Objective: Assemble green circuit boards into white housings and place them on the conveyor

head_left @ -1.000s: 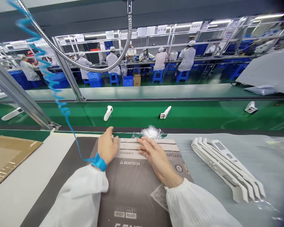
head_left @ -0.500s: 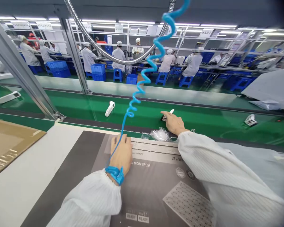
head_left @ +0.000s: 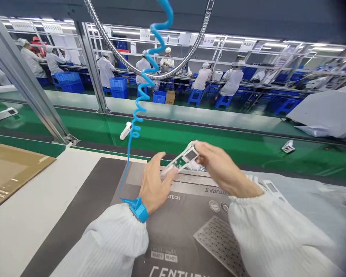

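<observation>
Across the near edge of the table, a dark printed carton [head_left: 184, 231], lying flat. On the left wrist, a blue wristband [head_left: 138, 209] with a coiled blue cord [head_left: 142, 90]. Left hand [head_left: 154, 186]: thumb and raised fingers apart, thumb at the lower end of a white open-framed housing [head_left: 177, 161]; firmness of contact impossible to tell. Right hand [head_left: 219, 165]: thumb and fingers clamped on the upper end of the same housing, tilted above the carton's far edge. Just beneath, clear plastic [head_left: 193, 166], partly hidden. Toward the table's left edge, brown cardboard [head_left: 15, 165]; to the right, on a grey sheet [head_left: 314, 200], white frames [head_left: 272, 188], partly behind the right sleeve. Beyond the table's far edge, a green conveyor belt [head_left: 161, 130] with three white devices [head_left: 126, 130], well apart. Farther off, blue bins [head_left: 118, 87] and people in white [head_left: 105, 71] along a bench.
</observation>
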The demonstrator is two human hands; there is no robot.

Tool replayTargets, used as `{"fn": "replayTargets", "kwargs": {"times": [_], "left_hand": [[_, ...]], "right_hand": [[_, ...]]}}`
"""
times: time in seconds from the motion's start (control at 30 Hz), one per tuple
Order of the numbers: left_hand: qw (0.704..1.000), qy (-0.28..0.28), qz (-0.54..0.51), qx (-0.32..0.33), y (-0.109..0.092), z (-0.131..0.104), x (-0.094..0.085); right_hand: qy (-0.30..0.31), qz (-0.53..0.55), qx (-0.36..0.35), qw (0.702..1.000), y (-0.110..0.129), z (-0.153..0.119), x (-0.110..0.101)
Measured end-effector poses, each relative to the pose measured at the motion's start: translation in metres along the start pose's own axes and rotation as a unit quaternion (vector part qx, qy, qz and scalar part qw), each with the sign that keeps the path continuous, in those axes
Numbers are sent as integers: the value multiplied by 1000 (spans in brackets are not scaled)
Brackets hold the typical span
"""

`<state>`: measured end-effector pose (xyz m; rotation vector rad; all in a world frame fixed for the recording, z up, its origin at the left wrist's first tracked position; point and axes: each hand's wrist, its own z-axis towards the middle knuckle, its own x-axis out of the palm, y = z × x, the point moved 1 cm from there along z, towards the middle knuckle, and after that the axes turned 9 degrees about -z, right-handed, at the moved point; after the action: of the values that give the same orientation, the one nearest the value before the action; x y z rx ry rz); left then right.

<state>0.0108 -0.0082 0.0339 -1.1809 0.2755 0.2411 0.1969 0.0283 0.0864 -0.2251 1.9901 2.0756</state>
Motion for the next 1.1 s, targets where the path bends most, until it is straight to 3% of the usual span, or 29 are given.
{"fn": "replayTargets", "kwargs": {"times": [0.07,0.17,0.23,0.3,0.37,0.43,0.47,0.53,0.63,0.73,0.87,1.1], "left_hand": [[995,77,-22,-54,-3,-1,2],[989,112,15,-100,-1,-2,4],[990,96,46,-96,1,-3,5],[990,94,60,-82,1,-4,6],[990,94,73,-70,1,-4,6],[990,80,85,-83,2,-3,4],[989,66,86,-102,3,-1,3],[986,41,65,-149,7,3,-1],[981,31,-34,-187,13,9,-5],[973,30,-124,-193,16,10,-4],[972,44,-161,-166,13,5,2],[994,13,-24,-102,-1,-2,3]], "right_hand": [[23,29,18,999,-18,-15,13],[-77,-104,-69,989,-39,-27,17],[-125,-245,-177,945,-43,-31,13],[-131,-377,-258,880,-40,-33,10],[-129,-470,-297,821,-35,-35,10],[-109,-507,-314,795,-33,-38,12],[-87,-504,-317,799,-33,-39,14],[-43,-459,-296,837,-37,-40,18],[-35,-314,-171,933,-43,-37,23],[-59,-151,-61,985,-46,-31,32],[-88,-7,-21,996,-47,-27,50],[-145,110,86,980,-50,-32,63]]}}
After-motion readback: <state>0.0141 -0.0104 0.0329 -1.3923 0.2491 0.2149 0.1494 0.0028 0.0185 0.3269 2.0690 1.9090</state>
